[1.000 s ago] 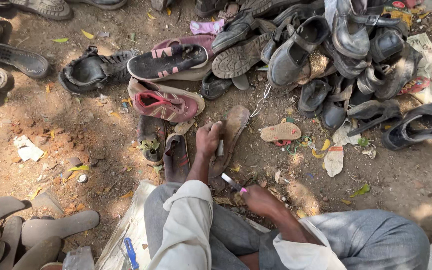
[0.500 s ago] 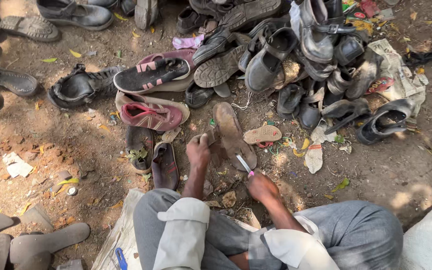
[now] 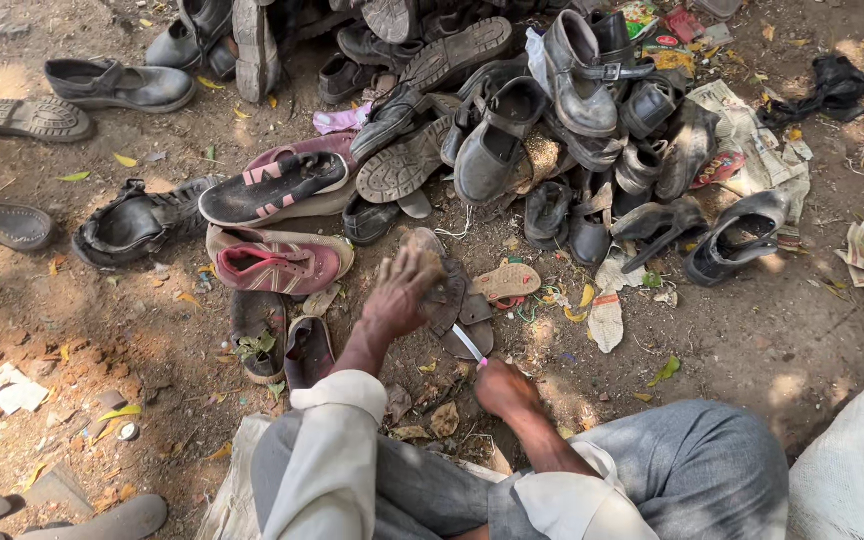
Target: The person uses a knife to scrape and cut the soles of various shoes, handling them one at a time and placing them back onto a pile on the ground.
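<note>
The left hand (image 3: 404, 290) grip presses closed on a worn brown leather sandal sole (image 3: 449, 300); the right hand (image 3: 505, 388) holds tightly a small pink-handled blade (image 3: 470, 346), at 5 o'clock of the sole.

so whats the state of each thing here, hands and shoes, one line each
left hand: pressing down on the brown shoe, holding it.
right hand: closed around the small blade.
small blade: tip at the shoe's sole edge.
brown shoe: sole up, on the ground.
red shoe: upright, lying alone.
small tan sole: loose, flat on the dirt.
shoe pile: heaped, some pieces upside down.
newspaper: crumpled under the pile.
</note>
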